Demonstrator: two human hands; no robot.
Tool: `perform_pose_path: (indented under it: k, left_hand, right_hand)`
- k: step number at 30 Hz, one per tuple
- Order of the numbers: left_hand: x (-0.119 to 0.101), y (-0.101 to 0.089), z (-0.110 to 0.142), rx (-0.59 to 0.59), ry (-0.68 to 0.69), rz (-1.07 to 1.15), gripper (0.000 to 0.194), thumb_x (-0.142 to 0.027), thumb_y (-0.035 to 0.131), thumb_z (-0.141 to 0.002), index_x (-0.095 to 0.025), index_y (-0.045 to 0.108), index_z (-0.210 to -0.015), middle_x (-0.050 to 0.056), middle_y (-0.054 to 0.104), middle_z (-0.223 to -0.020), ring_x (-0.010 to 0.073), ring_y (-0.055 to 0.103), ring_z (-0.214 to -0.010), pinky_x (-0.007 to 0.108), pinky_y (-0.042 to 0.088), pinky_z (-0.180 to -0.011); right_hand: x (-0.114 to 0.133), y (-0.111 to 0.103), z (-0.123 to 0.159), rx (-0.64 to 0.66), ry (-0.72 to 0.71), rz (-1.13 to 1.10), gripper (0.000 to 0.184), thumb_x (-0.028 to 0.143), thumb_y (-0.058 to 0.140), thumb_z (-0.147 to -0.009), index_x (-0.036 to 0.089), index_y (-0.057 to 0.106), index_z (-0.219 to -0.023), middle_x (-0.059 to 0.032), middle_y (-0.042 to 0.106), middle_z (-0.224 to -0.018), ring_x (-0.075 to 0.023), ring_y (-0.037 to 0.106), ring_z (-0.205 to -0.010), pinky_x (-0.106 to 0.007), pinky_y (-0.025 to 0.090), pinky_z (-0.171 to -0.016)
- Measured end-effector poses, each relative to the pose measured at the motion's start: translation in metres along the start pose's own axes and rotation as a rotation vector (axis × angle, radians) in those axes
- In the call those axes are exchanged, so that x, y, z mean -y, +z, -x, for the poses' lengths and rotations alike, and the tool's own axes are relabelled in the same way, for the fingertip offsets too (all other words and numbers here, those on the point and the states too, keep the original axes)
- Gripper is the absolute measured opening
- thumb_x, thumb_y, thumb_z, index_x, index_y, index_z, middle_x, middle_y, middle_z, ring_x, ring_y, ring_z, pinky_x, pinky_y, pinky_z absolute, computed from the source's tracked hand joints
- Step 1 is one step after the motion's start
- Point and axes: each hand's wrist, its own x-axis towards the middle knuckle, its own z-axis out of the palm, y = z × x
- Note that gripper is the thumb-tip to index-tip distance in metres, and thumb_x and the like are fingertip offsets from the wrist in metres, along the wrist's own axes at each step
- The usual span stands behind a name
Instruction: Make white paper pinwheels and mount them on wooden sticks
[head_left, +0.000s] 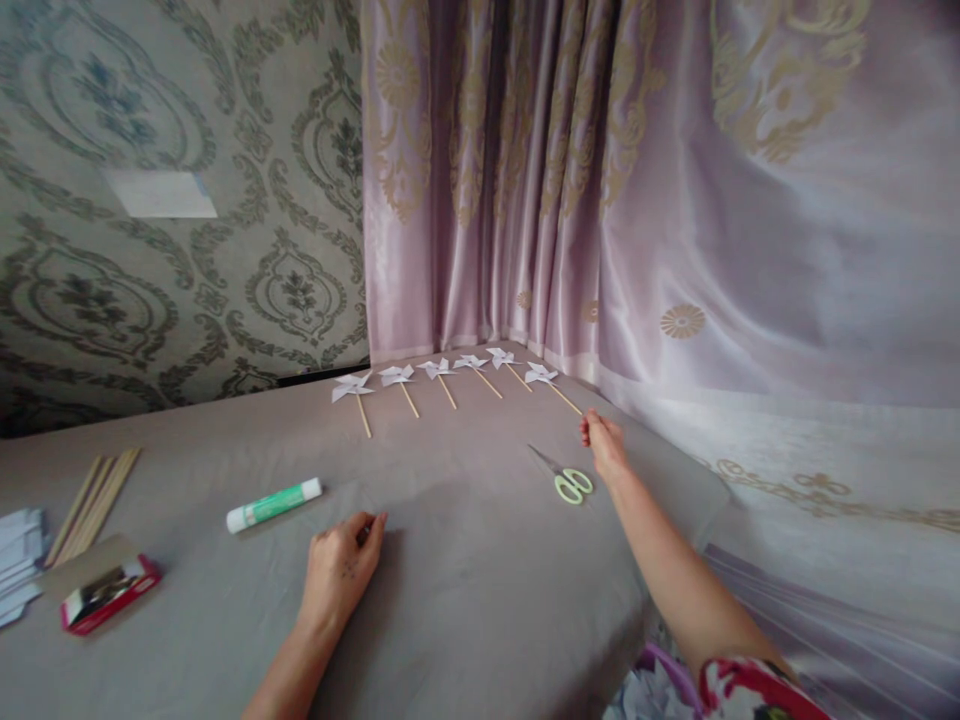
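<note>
Several white paper pinwheels on wooden sticks lie in a row at the far edge of the grey cloth-covered table [465,560]. My right hand [602,444] reaches out to the rightmost pinwheel [553,384], with its fingers pinched on the lower end of the stick. My left hand [343,565] rests on the cloth near me, fingers curled down and touching the surface, nothing visible in it. A white and green glue stick [274,504] lies just left of my left hand. Green-handled scissors [566,479] lie beside my right wrist.
A bundle of bare wooden sticks [94,502] lies at the left, with a stack of white paper [16,560] and a small red box [109,592] near it. Patterned wallpaper and a pink curtain [570,200] close off the table's far side and right.
</note>
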Motion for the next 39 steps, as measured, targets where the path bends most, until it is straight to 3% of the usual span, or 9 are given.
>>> perform_pose_path:
  k: [6,11,17,21,26,32,39]
  left_hand:
    - [-0.002,-0.001,0.003,0.028,-0.045,-0.03,0.048,-0.047,0.039,-0.084,-0.017,0.047,-0.047,-0.002,0.042,-0.041,0.0084,0.037,-0.042,0.02,0.027,-0.047]
    - [-0.001,0.0,0.003,0.047,-0.055,-0.004,0.047,-0.048,0.037,-0.084,-0.017,0.043,-0.049,-0.003,0.037,-0.042,0.008,0.035,-0.044,0.02,0.026,-0.048]
    - [-0.005,-0.001,0.003,0.039,-0.025,0.02,0.045,-0.047,0.037,-0.084,-0.018,0.047,-0.051,-0.002,0.043,-0.045,0.0088,0.04,-0.045,0.02,0.029,-0.05]
    - [-0.003,0.0,0.004,0.07,0.012,-0.012,0.043,-0.045,0.037,-0.085,-0.018,0.055,-0.057,0.001,0.053,-0.051,0.0113,0.049,-0.049,0.021,0.033,-0.052]
    - [0.004,0.004,0.002,0.096,0.021,-0.035,0.035,-0.041,0.039,-0.085,-0.019,0.063,-0.073,0.003,0.064,-0.063,0.0154,0.058,-0.058,0.023,0.038,-0.057]
    - [0.007,0.008,0.0,0.093,-0.033,-0.018,0.029,-0.041,0.041,-0.08,-0.021,0.062,-0.081,0.0,0.061,-0.06,0.0171,0.06,-0.06,0.025,0.039,-0.058]
    - [-0.001,-0.004,-0.002,0.209,-0.083,0.08,0.033,-0.05,0.044,-0.074,-0.021,0.057,-0.066,0.001,0.06,-0.059,0.0179,0.057,-0.059,0.025,0.037,-0.057]
  right_hand:
    - [0.025,0.039,0.059,0.328,0.057,-0.099,0.052,0.069,0.038,-0.077,0.024,0.024,-0.054,0.0092,0.027,-0.044,-0.0057,0.024,-0.036,-0.02,0.024,-0.035]
    - [0.039,0.08,0.11,0.673,0.018,-0.047,0.053,0.066,0.04,-0.079,0.021,0.04,-0.051,0.0065,0.036,-0.045,-0.006,0.031,-0.038,-0.02,0.026,-0.039]
    - [0.053,0.12,0.15,0.947,-0.155,0.119,0.032,0.034,0.053,-0.083,0.015,0.058,-0.057,0.003,0.054,-0.05,-0.0086,0.049,-0.05,-0.02,0.037,-0.053]
    - [0.064,0.14,0.166,1.013,-0.304,0.215,0.011,0.025,0.061,-0.077,0.017,0.066,-0.072,0.0003,0.066,-0.069,-0.0118,0.057,-0.066,-0.021,0.04,-0.061]
    - [0.075,0.157,0.18,1.059,-0.414,0.308,0.009,0.024,0.062,-0.076,0.019,0.069,-0.08,-0.0018,0.07,-0.078,-0.0138,0.061,-0.073,-0.023,0.042,-0.066]
    - [0.078,0.155,0.187,1.035,-0.465,0.37,0.015,0.027,0.059,-0.08,0.02,0.069,-0.088,-0.0035,0.072,-0.086,-0.016,0.064,-0.081,-0.024,0.043,-0.069]
    - [0.07,0.149,0.188,0.994,-0.515,0.328,0.015,0.027,0.059,-0.082,0.02,0.068,-0.091,-0.0014,0.071,-0.082,-0.0127,0.062,-0.072,-0.021,0.041,-0.063]
